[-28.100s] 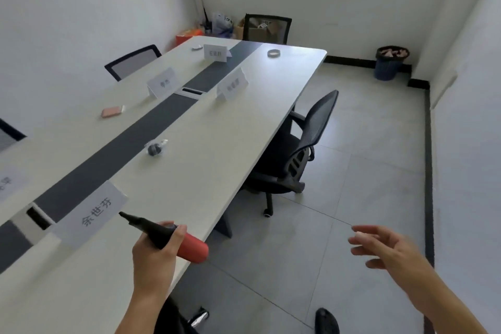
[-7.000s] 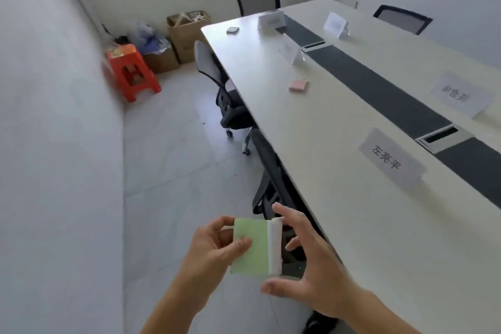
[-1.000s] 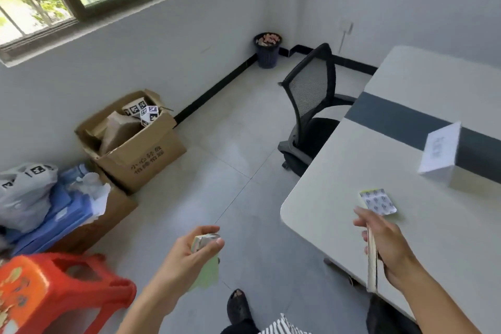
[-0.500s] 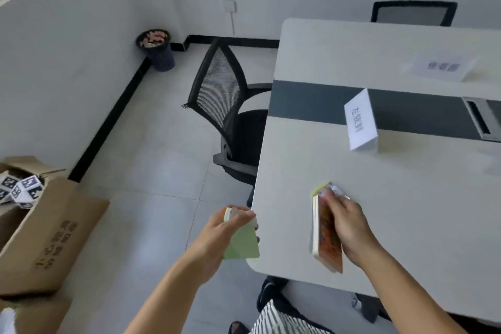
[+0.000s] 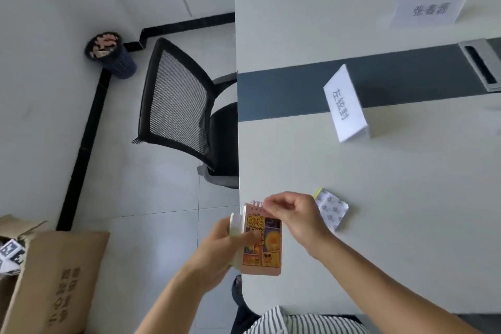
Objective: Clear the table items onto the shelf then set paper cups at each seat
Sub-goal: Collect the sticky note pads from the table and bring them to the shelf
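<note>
Head view, left hand (image 5: 225, 247): we grip a green pad (image 5: 236, 224), thumb on the notebook (image 5: 264, 244), at the table (image 5: 406, 211) edge.
Right hand (image 5: 295, 217): pinches the notebook's spiral top.
Packet (image 5: 332, 210): on the table, just beside.
Advice: we should clamp both left-handed before releasing.

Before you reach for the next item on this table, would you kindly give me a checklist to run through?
1. Grip of the left hand on the green pad: ok, held, thumb across the cover of the spiral notebook.
2. A free right hand: not ok, it pinches the notebook's spiral edge.
3. Cleared end of the table: not ok, a patterned packet lies beside the right hand.
4. Clearance at the name card: ok, it stands apart from the packet.
5. Route to the shelf: cannot tell, not in view.
</note>
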### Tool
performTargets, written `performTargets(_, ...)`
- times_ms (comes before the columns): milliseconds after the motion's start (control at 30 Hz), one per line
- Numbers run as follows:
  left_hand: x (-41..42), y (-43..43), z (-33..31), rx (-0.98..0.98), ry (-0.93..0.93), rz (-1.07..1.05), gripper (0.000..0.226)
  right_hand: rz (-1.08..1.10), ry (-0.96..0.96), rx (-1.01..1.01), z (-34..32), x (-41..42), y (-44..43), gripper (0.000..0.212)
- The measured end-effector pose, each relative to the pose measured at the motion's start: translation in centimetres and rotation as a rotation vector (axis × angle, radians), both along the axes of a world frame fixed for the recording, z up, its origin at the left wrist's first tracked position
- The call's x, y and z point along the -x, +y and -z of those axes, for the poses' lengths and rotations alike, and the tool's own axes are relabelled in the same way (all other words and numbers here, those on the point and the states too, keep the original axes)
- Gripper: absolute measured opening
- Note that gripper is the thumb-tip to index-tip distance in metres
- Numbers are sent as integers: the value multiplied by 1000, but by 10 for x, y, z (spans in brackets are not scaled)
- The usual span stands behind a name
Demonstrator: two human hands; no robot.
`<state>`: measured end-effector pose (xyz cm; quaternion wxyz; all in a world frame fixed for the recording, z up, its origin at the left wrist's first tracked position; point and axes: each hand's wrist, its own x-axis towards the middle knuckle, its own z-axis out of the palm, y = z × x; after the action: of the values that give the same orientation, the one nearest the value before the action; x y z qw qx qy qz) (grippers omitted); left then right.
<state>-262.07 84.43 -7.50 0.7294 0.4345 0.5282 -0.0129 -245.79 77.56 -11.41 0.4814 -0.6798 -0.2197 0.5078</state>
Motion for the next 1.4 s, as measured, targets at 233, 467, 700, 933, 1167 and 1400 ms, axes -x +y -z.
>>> performTargets(233,-13,25,17,110,34,-6,27,-298,-934,509,99,-69,-37,78)
performTargets(467,-13,45,19,144,50,35,52,-189,-1044,379,114,-68,-40,60)
performTargets(700,-6,60,-11,46,-30,134,52,308,-74,292,43,-57,-32,35)
performTargets(933,40,68,-45,-141,-110,332,33,653,516,-104,-26,12,-80,41)
performTargets(1167,80,48,-51,-320,-131,618,17,839,194,58,-64,134,-151,22)
performTargets(1400,67,-31,-64,-470,-186,934,8,1040,-90,205,-79,210,-271,19)
